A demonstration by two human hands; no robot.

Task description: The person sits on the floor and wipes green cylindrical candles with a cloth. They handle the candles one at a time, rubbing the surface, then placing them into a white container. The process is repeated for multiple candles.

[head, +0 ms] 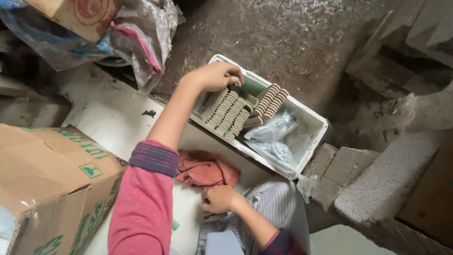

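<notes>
Several rows of flat, greenish-grey pads [226, 113] stood on edge, packed side by side, in the near end of a white tray [315, 123], with a shorter brownish row [272, 100] just beside them. The left hand [214, 77] reached into the tray from above, its grip curled over the top of the rows, fingertips [233, 78] touching the pads; whether it pinched one pad or only pressed on them could not be told. Crumpled clear bags [271, 134] lay in the tray's other end, against the rows. The tray sat at an angle on the white tabletop [113, 118], one end jutting past its edge over the dirt floor [283, 42]. Near the tray, a rumpled red cloth [205, 171] lay on the tabletop. The right hand [219, 198] rested just beside the cloth, its grip loosely clenched on the edge of a striped fabric [278, 203] below it. A cardboard box [52, 184] stood open to the left, well apart from the tray. Grey blocks [373, 179] lay on the floor to the right, and plastic sacks [137, 33] were heaped at the upper left.
</notes>
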